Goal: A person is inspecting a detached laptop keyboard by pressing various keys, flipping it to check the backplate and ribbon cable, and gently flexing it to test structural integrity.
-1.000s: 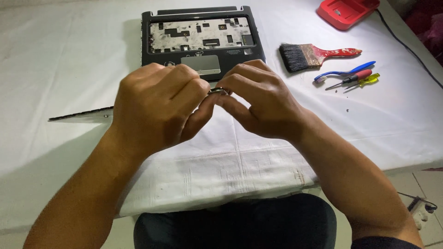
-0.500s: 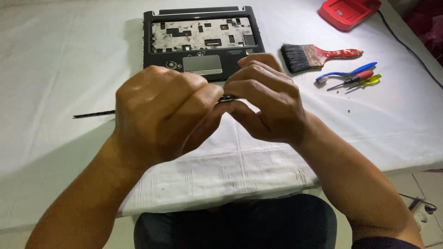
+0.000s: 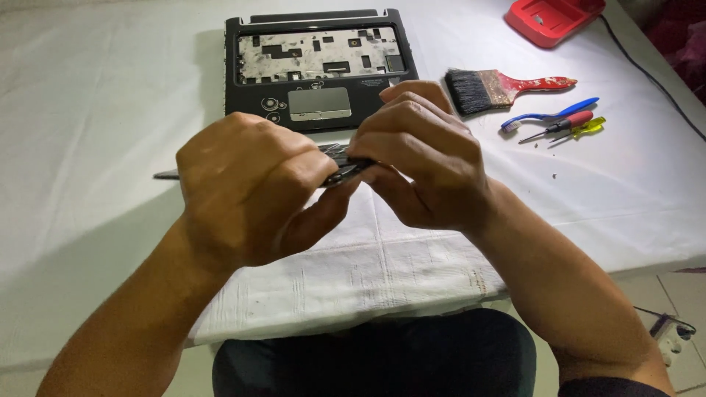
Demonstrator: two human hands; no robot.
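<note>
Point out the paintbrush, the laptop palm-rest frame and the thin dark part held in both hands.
paintbrush point(image 3: 507, 87): head view, on the ferrule between bristles and red handle.
laptop palm-rest frame point(image 3: 318, 103): head view, on the grey touchpad.
thin dark part point(image 3: 340, 163): head view, on the stretch showing between the two hands.

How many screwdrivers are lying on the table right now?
2: a red-handled screwdriver and a yellow-handled screwdriver, side by side right of the paintbrush. None seems hidden.

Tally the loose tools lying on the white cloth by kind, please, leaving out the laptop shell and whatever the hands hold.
Paintbrush: 1
Toothbrush: 1
Screwdrivers, red-handled and yellow-handled: 2
Total: 4
</note>
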